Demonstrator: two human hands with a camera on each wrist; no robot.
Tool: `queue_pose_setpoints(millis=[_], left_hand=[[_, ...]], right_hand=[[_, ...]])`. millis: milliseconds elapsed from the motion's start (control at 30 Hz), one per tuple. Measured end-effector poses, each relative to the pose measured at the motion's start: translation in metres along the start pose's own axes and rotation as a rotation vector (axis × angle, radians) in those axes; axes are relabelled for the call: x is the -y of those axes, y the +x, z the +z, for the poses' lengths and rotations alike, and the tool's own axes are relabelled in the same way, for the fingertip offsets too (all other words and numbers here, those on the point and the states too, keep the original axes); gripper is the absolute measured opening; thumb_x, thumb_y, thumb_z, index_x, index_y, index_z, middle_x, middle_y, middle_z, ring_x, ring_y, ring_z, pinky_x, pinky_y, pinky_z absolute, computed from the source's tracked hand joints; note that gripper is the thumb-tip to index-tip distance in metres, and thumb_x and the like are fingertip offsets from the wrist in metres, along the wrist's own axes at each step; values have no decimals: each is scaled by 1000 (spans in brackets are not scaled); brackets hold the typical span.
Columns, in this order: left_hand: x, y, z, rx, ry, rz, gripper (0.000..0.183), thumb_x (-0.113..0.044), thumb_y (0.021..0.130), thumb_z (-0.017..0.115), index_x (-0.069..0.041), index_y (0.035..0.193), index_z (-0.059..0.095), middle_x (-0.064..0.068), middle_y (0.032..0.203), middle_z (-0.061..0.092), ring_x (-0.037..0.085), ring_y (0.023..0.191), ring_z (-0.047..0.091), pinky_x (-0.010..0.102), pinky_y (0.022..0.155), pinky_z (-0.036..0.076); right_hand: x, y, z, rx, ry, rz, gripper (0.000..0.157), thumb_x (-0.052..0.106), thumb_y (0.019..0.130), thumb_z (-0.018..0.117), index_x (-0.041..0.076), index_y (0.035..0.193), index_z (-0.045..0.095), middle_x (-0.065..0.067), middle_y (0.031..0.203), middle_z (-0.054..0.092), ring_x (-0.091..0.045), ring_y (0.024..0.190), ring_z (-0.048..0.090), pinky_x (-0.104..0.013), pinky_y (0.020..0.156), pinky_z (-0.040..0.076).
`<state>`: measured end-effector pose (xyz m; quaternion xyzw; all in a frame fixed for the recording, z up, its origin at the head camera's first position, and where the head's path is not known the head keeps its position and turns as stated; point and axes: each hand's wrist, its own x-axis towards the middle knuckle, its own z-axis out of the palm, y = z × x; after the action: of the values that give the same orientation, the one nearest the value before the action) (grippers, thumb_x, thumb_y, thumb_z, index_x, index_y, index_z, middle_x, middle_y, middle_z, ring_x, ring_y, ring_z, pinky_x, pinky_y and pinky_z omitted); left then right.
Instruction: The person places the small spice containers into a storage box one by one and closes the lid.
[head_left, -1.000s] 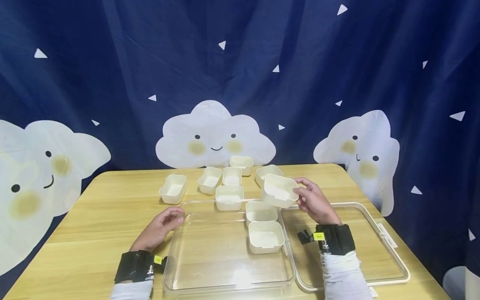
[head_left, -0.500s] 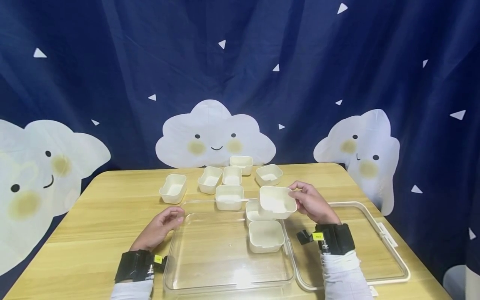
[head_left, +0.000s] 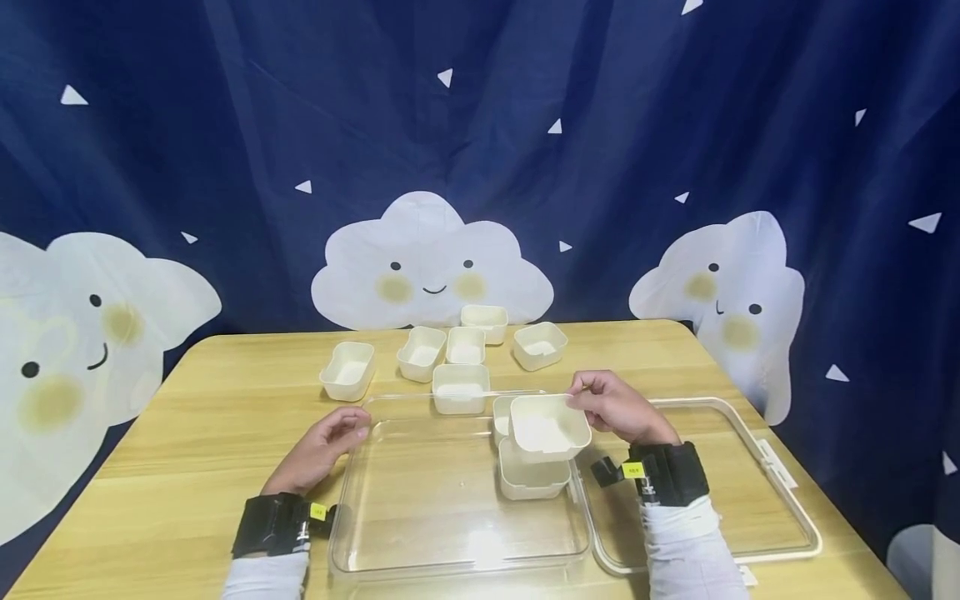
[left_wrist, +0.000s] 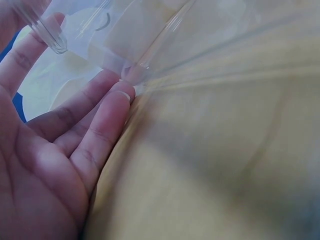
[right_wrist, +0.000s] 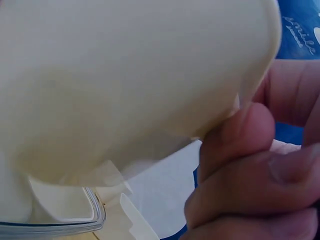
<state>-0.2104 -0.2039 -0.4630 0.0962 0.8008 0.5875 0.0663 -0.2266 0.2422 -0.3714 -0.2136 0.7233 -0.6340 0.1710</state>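
My right hand (head_left: 618, 408) grips a cream plastic bin (head_left: 551, 425) by its right rim. It is a small open bin, held above two similar bins inside a clear plastic box. One of these, the front bin (head_left: 532, 475), shows below it; the rear bin (head_left: 501, 417) is mostly covered. The right wrist view shows the held bin's smooth wall (right_wrist: 125, 90), with the fingers bent at its edge. At the clear box's (head_left: 420, 492) back left corner is my left hand (head_left: 322, 446), holding the rim. In the left wrist view, several fingertips (left_wrist: 112, 107) touch the transparent wall.
Several more cream bins stand behind the box, among them a left bin (head_left: 348, 371), a middle bin (head_left: 461, 387) and a right bin (head_left: 540, 346). A white-framed clear lid (head_left: 795, 521) lies right of the box. A blue cloud-print curtain (head_left: 480, 125) hangs behind the table (head_left: 180, 467).
My right hand has brought the cream bin down and slightly left, from beside the back right bin to above the bins in the box. The left hand stays at the corner.
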Motion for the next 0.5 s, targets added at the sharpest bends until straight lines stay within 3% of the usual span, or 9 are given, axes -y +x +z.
queue_pose_setpoints(millis=[200,500], left_hand=[[2,0,0,0,13,5,38,-24,98,60,0,127,52,19,121,58,22,109,54,35,88,46],[-1,1,-1,8,5,-1,37,-23,98,60,-1,127,52,18,121,58,23,110,53,37,90,45]], right_hand=[[1,-1,0,47,-51,2,14,0,92,57,-8,81,53,8,52,39,-5,40,30,-21,40,23],[1,0,4,101,-139,26,20,3,92,60,-8,77,51,6,55,41,-6,41,34,-21,41,28]])
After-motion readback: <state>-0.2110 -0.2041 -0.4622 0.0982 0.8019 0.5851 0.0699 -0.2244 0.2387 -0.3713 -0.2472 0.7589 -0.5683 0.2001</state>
